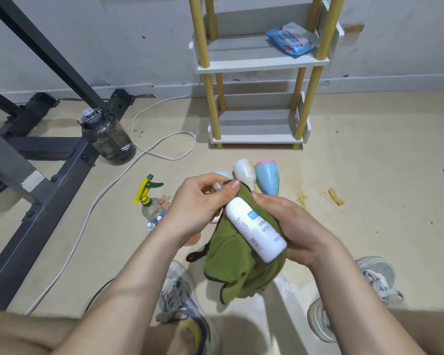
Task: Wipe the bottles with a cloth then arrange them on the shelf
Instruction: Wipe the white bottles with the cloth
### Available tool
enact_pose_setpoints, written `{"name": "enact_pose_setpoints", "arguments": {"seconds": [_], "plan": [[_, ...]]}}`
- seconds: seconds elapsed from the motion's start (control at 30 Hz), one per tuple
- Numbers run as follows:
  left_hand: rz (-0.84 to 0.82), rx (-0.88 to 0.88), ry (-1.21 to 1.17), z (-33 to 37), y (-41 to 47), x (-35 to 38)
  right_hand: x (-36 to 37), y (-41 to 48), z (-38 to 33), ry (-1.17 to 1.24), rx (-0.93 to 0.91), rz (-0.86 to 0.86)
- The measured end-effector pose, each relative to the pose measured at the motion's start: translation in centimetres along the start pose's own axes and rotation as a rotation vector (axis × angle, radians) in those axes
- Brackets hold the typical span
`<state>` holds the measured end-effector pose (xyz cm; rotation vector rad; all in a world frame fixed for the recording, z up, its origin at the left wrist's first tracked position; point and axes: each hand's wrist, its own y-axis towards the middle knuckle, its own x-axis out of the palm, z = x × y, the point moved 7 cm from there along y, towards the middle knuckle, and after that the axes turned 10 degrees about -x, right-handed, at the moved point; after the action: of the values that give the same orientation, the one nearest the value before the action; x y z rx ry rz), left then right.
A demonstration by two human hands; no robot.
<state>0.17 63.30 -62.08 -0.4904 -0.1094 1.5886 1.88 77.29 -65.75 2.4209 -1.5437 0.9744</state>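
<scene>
While the wiping step is in hand, I read the left hand with fingers curled, its thumb pinching the green cloth at the cap end of the white bottle. The bottle lies tilted in the cloth, held above the floor. The right hand cradles both from beneath, fingers wrapped round them.

Next move, as I judge it: finish rubbing the body, then carry the bottle to the shelf at the floor's far edge and stand it upright on a tier.

Count:
- one spray bottle
- one pale bottle, partly hidden
- one cream bottle
- one blue bottle
- one bottle in hand
- one cloth
- two tiers in view, holding no bottles
</scene>
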Motion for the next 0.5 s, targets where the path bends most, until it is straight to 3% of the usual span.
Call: {"name": "enact_pose_setpoints", "arguments": {"seconds": [0.1,0.3,0.4,0.5], "plan": [[0.119,0.043,0.092,0.1,0.4,-1.4,-0.6,0.0,-0.1,-0.041,0.027,-0.059],[0.351,0.004,-0.148,-0.7,0.4,-4.8,-1.0,-0.5,0.5,-0.027,0.086,-0.074],[0.363,-0.019,-0.234,-1.3,-0.8,-4.6,0.1,0.2,0.6,0.133,-0.047,0.113],[0.294,-0.055,-0.121,-2.5,-2.1,-2.9,-1.2,0.7,1.9,0.097,-0.133,0.461]]}}
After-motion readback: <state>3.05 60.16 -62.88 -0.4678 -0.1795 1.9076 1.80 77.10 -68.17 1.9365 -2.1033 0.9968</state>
